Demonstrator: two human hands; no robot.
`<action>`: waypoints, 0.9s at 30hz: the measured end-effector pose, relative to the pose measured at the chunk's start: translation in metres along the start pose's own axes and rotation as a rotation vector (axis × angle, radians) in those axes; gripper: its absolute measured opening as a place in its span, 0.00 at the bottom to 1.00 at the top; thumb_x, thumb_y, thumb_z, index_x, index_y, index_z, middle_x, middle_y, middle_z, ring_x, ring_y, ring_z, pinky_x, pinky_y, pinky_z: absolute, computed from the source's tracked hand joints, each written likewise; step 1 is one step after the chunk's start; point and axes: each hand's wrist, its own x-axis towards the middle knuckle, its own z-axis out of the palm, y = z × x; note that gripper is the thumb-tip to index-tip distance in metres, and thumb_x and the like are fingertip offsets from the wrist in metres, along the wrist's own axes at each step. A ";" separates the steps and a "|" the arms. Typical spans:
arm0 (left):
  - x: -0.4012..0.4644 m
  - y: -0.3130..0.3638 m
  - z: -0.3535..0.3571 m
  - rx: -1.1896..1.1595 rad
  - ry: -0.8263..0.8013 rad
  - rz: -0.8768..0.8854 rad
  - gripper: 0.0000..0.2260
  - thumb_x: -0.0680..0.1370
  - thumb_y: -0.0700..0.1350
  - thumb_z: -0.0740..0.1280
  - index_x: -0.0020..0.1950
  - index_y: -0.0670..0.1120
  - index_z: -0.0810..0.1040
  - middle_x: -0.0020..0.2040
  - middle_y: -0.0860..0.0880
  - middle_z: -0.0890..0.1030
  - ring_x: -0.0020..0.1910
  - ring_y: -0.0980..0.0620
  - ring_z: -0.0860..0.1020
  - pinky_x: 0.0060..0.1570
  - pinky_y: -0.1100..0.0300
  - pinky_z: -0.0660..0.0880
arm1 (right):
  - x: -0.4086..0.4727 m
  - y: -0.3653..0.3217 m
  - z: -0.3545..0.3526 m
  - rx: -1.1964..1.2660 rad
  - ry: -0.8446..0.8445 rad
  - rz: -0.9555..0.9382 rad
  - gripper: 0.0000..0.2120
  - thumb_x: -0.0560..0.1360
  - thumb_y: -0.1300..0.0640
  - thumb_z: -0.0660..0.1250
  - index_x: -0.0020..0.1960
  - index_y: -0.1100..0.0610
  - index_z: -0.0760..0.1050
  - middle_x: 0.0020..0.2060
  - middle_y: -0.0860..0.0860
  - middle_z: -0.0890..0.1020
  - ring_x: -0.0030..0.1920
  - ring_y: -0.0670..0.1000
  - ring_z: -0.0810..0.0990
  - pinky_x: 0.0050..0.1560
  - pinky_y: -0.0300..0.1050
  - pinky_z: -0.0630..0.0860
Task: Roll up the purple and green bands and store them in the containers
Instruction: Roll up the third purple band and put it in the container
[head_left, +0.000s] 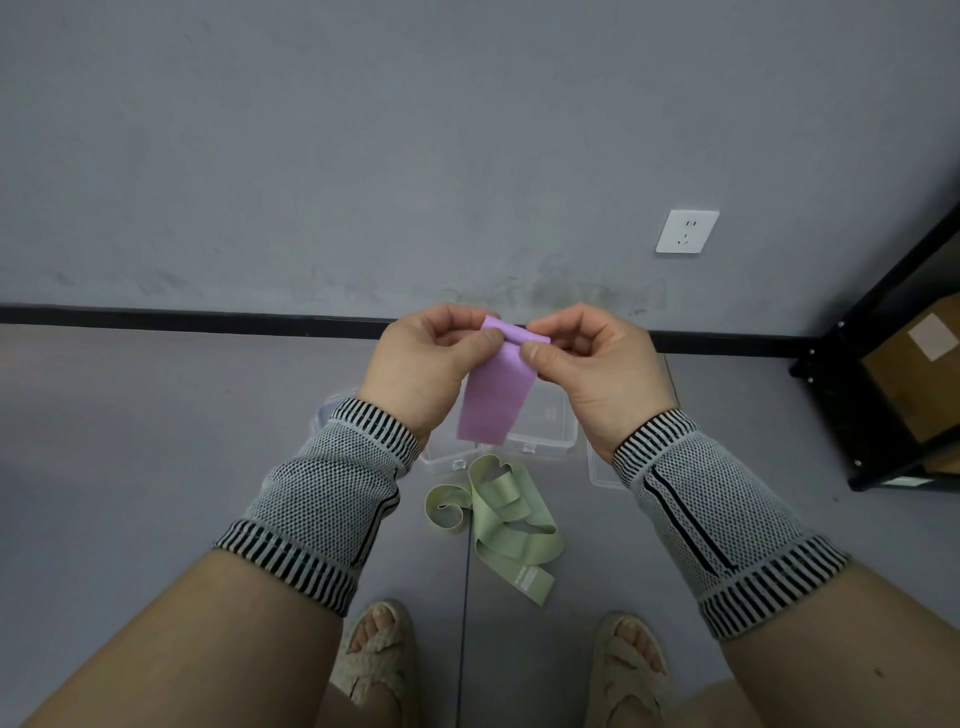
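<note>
Left hand and right hand pinch the purple band's rolled top edge, tail hanging above the clear containers. Slackened thumbs would likely let the springy roll unwind. Green band lies nearer, unrolled.

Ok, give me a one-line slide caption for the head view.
Both hands, left hand and right hand, pinch the purple elastic band to start rolling; loose green elastic band lies on the floor.

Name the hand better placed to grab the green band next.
Probably the right hand: the green band lies on the floor slightly toward its side. Both hands, left hand included, currently pinch the purple band.
</note>
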 end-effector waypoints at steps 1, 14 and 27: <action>0.000 0.000 -0.001 0.014 0.000 0.010 0.06 0.75 0.39 0.69 0.51 0.43 0.80 0.39 0.51 0.82 0.31 0.66 0.76 0.30 0.74 0.68 | -0.001 0.000 0.001 -0.005 -0.005 -0.007 0.09 0.69 0.70 0.71 0.40 0.56 0.78 0.34 0.51 0.82 0.34 0.44 0.78 0.40 0.39 0.77; 0.001 -0.003 -0.008 0.195 -0.053 0.102 0.08 0.76 0.39 0.68 0.53 0.47 0.82 0.45 0.52 0.83 0.44 0.59 0.79 0.46 0.71 0.75 | -0.002 0.001 0.002 0.023 -0.092 0.129 0.07 0.72 0.66 0.70 0.37 0.57 0.77 0.28 0.48 0.81 0.30 0.46 0.78 0.34 0.38 0.73; -0.001 0.001 -0.006 0.130 -0.039 0.084 0.05 0.73 0.36 0.70 0.43 0.46 0.80 0.43 0.41 0.84 0.45 0.46 0.82 0.52 0.55 0.78 | -0.003 0.003 0.003 -0.007 -0.100 0.110 0.09 0.70 0.66 0.72 0.39 0.55 0.76 0.31 0.51 0.79 0.30 0.44 0.76 0.33 0.36 0.72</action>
